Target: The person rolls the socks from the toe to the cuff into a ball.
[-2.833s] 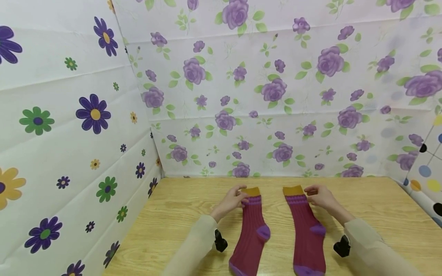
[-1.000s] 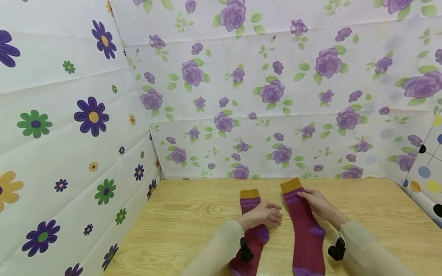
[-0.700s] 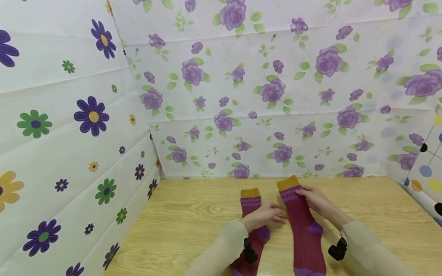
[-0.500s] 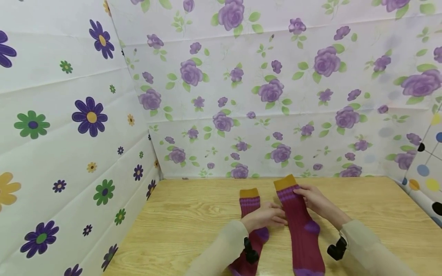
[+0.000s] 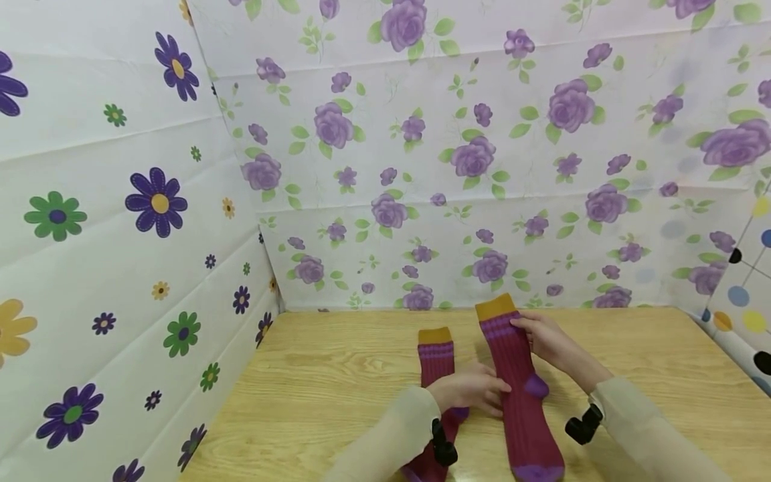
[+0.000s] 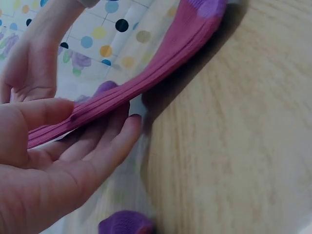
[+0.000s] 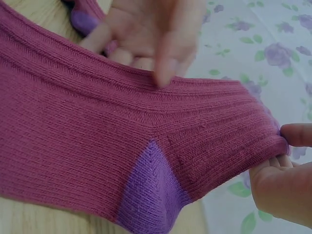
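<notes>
A maroon ribbed sock (image 5: 512, 361) with a mustard cuff, purple stripes and purple heel and toe slants up from the table. My right hand (image 5: 548, 341) pinches its side edge just below the cuff, thumb on the near face. The left hand (image 5: 470, 388) holds the same sock's opposite edge at mid-leg; in the left wrist view its thumb lies on one face of the sock (image 6: 165, 63) and its fingers behind. A matching sock (image 5: 436, 365) lies flat at the left, its lower part covered by my left hand and wrist.
The wooden table (image 5: 325, 388) ends at a back sheet (image 5: 361, 227) printed with purple roses. A daisy-printed sheet (image 5: 120, 268) stands along the left side, and a polka-dot sheet (image 5: 737, 321) along the right. Black cameras sit on both wrists.
My right hand has taken the right sock near its cuff, raised it and drawn it leftward. The left hand has left the left sock's cuff and crossed rightward to the raised sock.
</notes>
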Demonstrator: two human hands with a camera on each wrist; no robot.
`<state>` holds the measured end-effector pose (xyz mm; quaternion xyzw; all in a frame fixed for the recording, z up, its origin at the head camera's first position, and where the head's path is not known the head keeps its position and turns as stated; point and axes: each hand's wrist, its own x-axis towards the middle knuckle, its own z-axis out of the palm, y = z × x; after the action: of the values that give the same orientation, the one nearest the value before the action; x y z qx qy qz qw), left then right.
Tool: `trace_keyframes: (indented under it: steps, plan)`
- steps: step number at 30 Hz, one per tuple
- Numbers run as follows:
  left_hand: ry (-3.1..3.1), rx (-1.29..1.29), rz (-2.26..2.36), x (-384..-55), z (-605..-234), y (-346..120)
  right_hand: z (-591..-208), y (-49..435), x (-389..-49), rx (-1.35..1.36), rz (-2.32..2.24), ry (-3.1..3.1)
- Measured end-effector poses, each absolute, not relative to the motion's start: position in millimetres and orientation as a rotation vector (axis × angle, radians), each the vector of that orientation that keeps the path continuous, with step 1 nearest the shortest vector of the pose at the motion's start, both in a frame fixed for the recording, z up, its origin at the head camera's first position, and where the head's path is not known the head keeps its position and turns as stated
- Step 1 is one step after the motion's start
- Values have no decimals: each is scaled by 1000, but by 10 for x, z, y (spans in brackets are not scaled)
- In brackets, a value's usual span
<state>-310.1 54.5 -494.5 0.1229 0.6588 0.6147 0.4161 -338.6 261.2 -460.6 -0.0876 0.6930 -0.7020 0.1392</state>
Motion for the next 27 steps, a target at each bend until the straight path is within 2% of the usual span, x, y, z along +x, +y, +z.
trace_keyframes:
  steps: [14,27]
  plan:
    - [1596,221,1327,-2963,-4899,445,-4492,2541,-3434,-175,-2148,1914]
    - [1529,229,1224,-2917,-4849,227,-4631,2543,-3514,-117,-2305,1778]
